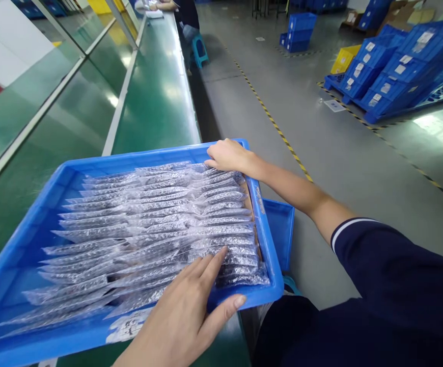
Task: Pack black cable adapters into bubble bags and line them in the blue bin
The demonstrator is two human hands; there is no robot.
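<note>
A shallow blue plastic tray point(63, 191) lies on the green bench, tilted across my view. Rows of clear bubble-wrap bags point(160, 219) stand packed inside it, leaning over one another; their contents cannot be made out. At the tray's far right corner my right hand point(227, 155) is closed over the rim, fingertips on the inner side near the last bags. My left hand point(191, 300) reaches over the near rim with fingers stretched out and thumb apart. Its fingertips lie at the nearest bags on the right, and it holds nothing.
The green workbench point(156, 97) runs away ahead, with a metal frame point(124, 97) along its left. Another blue bin point(280, 229) sits low beside the bench. A person point(185, 18) sits farther along. Stacked blue crates point(400, 71) stand right, beyond yellow-black floor tape point(269, 117).
</note>
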